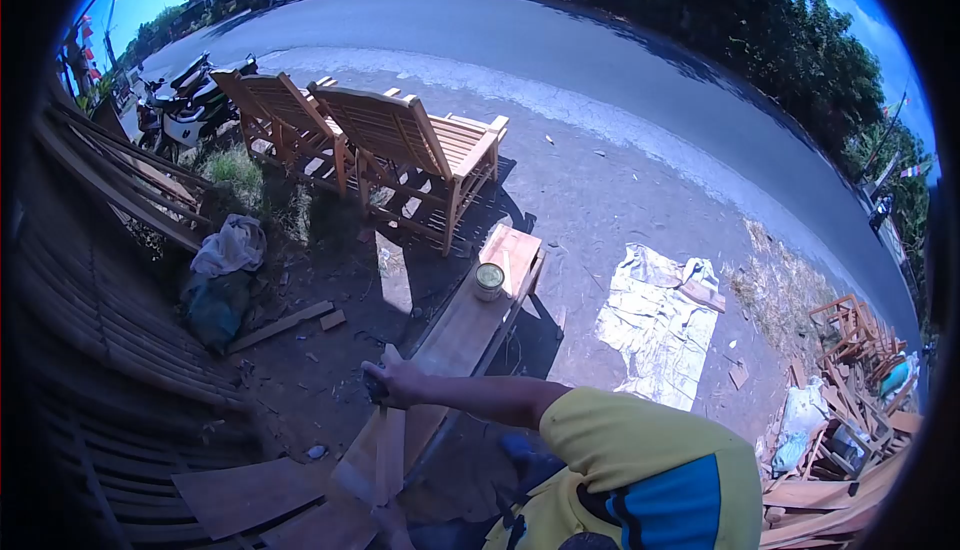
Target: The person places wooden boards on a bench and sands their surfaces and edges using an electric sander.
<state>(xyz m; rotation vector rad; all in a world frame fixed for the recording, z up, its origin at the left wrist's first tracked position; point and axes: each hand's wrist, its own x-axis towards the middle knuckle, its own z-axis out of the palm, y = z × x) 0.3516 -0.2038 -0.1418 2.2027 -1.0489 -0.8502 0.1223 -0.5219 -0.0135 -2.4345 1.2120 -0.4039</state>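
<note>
My right hand (402, 380), at the end of an outstretched arm, is closed around a small dark object (375, 386) whose kind I cannot make out. It is at the upper end of a narrow wooden piece (390, 450). Low in the view, my left hand (392, 528) is closed at that piece's lower end, its fingers partly hidden. Beneath the piece runs a long wooden bench (450, 335), slanting from lower left to upper right. A round tin (489, 282) stands towards the bench's far end.
Wooden chairs (390, 130) stand beyond the bench, with motorbikes (185, 110) behind. A white cloth (655, 325) lies on the ground to the right. Scrap wood (850, 430) is heaped at far right. Boards (245, 495) lie at lower left. A road (560, 60) passes at the back.
</note>
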